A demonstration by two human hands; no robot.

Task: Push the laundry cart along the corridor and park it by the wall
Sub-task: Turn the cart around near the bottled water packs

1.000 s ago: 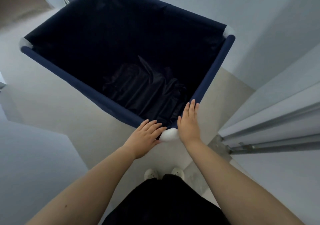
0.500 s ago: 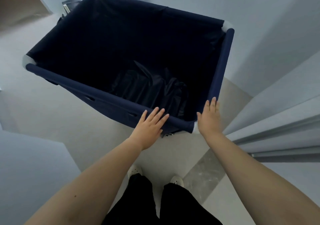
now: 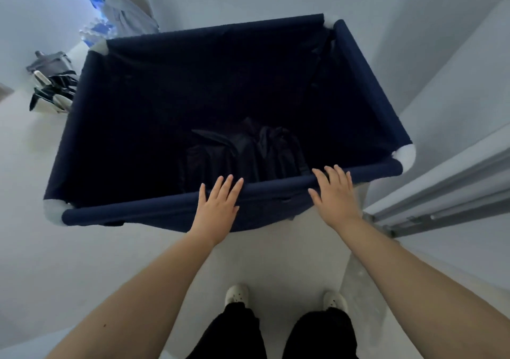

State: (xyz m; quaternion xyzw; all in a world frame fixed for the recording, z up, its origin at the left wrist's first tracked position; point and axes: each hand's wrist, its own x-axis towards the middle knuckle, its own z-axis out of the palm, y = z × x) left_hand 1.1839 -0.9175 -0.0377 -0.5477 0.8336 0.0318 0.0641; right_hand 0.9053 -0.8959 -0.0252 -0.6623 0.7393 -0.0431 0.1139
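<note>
The laundry cart (image 3: 138,209) is a deep navy fabric bin with white corner pieces, standing square in front of me. Dark cloth (image 3: 248,149) lies bunched at its bottom. My left hand (image 3: 218,207) rests flat on the near rim, fingers spread and pointing forward. My right hand (image 3: 334,196) lies flat on the same rim further right, fingers apart. Neither hand wraps around the bar. The cart's right side runs close along the pale wall (image 3: 441,55).
A metal door track and frame (image 3: 430,207) sit at floor level on my right. A grey and black pile of bags (image 3: 52,88) lies on the floor at the left. Pale bundled items (image 3: 129,13) stand beyond the cart's far left corner. My white shoes (image 3: 237,295) are below.
The cart has swung round so its near rim faces me squarely. Both hands moved from the near right corner to the middle of that rim, further apart. I stepped forward.
</note>
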